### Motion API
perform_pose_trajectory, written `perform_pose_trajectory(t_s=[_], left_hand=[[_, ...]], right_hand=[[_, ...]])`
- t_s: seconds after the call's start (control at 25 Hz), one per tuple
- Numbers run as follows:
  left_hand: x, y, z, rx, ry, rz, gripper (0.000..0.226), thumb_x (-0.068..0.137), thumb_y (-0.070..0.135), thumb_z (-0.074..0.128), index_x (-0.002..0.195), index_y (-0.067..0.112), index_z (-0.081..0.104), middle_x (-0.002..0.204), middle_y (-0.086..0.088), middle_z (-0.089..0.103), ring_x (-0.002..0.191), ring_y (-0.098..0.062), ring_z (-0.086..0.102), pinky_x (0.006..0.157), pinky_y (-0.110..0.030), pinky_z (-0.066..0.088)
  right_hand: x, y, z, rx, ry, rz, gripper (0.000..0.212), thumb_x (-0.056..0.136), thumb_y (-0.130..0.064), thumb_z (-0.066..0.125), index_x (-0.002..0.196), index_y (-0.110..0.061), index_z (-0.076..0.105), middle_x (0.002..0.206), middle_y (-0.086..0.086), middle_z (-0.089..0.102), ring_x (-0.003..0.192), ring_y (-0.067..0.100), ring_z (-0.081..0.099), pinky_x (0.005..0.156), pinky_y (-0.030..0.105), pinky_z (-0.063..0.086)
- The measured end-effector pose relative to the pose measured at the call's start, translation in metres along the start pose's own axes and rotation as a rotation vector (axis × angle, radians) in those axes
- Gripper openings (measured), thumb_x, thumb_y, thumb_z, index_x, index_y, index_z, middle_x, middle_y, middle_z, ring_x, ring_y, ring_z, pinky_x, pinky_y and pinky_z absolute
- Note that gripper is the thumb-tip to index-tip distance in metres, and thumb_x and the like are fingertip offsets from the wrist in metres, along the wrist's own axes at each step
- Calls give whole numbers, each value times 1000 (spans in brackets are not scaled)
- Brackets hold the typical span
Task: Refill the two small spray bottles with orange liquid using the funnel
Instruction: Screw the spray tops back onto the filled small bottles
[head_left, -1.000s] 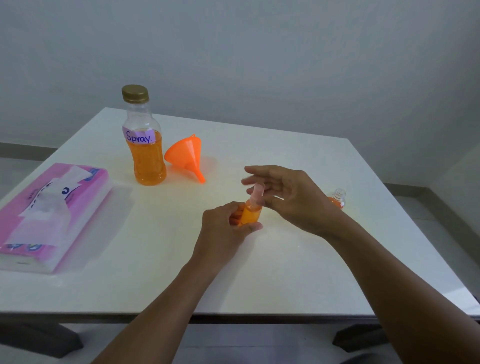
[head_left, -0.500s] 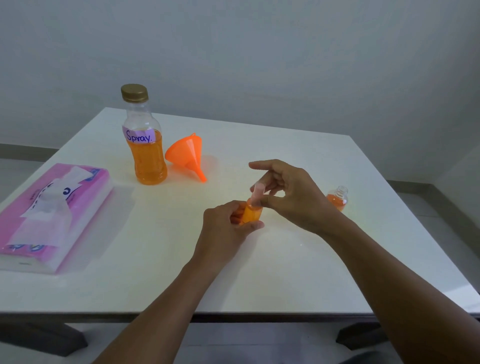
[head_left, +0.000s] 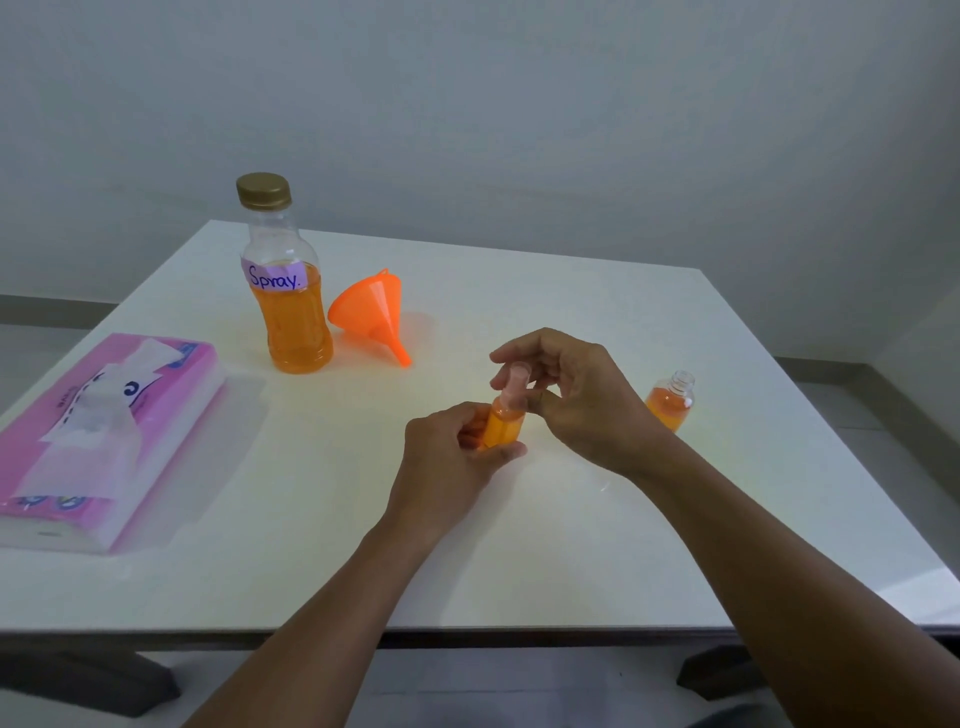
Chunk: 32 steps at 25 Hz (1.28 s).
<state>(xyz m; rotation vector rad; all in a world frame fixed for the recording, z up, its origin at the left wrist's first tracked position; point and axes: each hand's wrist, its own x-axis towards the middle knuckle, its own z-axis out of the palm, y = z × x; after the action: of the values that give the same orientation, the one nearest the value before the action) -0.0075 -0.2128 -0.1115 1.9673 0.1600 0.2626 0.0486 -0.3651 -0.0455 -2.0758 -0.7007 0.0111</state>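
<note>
My left hand (head_left: 452, 457) grips a small spray bottle (head_left: 501, 426) full of orange liquid, held upright just above the table's middle. My right hand (head_left: 576, 400) pinches its pale pink spray head (head_left: 514, 382) between thumb and fingers. A second small bottle (head_left: 671, 400), uncapped and mostly filled with orange liquid, stands to the right behind my right wrist. The orange funnel (head_left: 376, 314) lies on its side beside the large capped bottle (head_left: 288, 291) labelled "Spray", about half full of orange liquid.
A pink tissue pack (head_left: 93, 436) with a tissue sticking out lies at the left edge of the white table (head_left: 545, 561). A grey wall rises behind the table. Dark table feet show below the front edge.
My right hand's fingers have curled further around the spray head, turning on it. The left hand and bottle stay in the same place.
</note>
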Motion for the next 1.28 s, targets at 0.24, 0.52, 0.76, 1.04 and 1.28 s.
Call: perform_pose_trajectory(t_s=[0.24,0.52,0.76,1.04,1.28], left_hand=[[-4,2,1,123,83,133,37,77,38,80,109,21,73,95,6,72,83,-10,62,68,-10,43],[-6,-1,1,211,140,210,41,79,38,78,114,17,70,101,1,71,87,-14,60,76,-23,48],[-6,0,-4,90,49,27,35,72,46,80,99,29,65,88,18,68,82,-2,64,76,-16,51],[-42,2,-6,126,162,139,64,70,38,85,122,28,49,116,14,49,98,-8,52,80,-23,47],[-66,27,46,174,2,358,26,85,13,70,102,27,56,93,10,53,87,-8,52,73,-9,41]], right_hand=[[-8,9,11,64,149,87,52,87,15,66,118,-18,40,77,0,67,100,7,67,80,21,58],[-12,6,17,128,224,153,64,84,12,70,123,-22,32,77,-3,69,101,9,68,93,32,58],[-38,-21,-14,-6,270,66,50,90,-15,75,130,-29,50,115,-15,66,109,3,65,90,23,56],[-82,28,-110,50,707,185,35,95,9,53,110,-21,65,100,-2,73,88,14,74,75,23,56],[-74,95,-125,-200,181,450,31,96,-2,61,117,-23,70,104,-5,74,98,11,70,87,27,58]])
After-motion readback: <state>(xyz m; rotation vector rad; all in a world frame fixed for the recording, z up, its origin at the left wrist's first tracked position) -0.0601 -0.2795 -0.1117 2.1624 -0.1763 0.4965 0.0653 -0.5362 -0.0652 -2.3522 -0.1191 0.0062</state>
